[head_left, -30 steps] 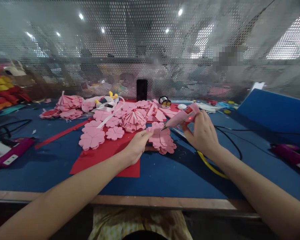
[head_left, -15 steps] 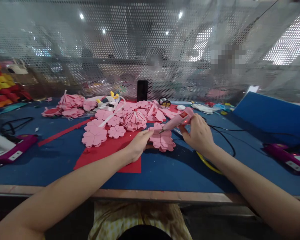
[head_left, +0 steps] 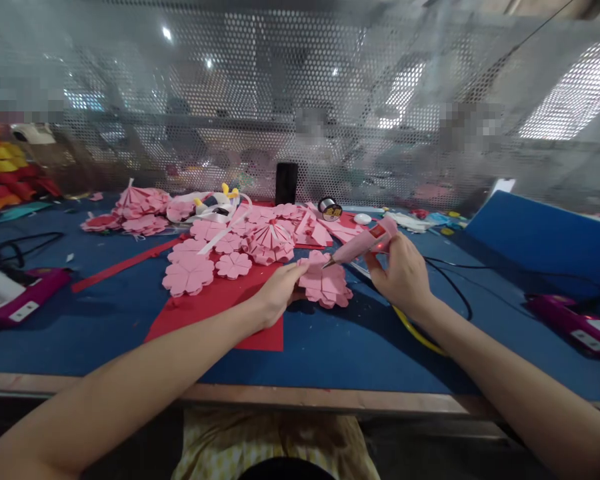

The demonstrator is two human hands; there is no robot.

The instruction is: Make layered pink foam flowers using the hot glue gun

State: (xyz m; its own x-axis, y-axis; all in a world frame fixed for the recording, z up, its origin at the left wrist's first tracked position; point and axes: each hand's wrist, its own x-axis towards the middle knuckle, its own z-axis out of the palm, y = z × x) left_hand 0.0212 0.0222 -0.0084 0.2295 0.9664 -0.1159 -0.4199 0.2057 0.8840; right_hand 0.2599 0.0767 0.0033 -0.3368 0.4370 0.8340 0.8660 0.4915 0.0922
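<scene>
My left hand (head_left: 280, 292) pinches the left edge of a layered pink paper flower (head_left: 325, 283), held a little above the table. In my right hand (head_left: 403, 270) is a pink glue gun (head_left: 363, 245) with a small red light glowing on its side. Its metal nozzle points down and left, at the upper middle of the flower; whether the tip touches the paper I cannot tell. Left of my hands, several flat pink paper flowers (head_left: 189, 273) lie around a pleated pink paper ornament (head_left: 270, 240), partly on red paper sheets (head_left: 260, 337).
A black phone (head_left: 286, 183) stands upright against the perforated screen. Beside it are a spool (head_left: 329, 209) and white scraps. Purple power strips (head_left: 575, 323) with cables lie at both sides. A blue panel (head_left: 520, 237) leans at right, and a yellow cable (head_left: 415, 330) runs below my right wrist.
The glue gun and my right hand have shifted slightly right and down, the nozzle moving a little across the flower. My left hand keeps its hold; the view has tilted slightly.
</scene>
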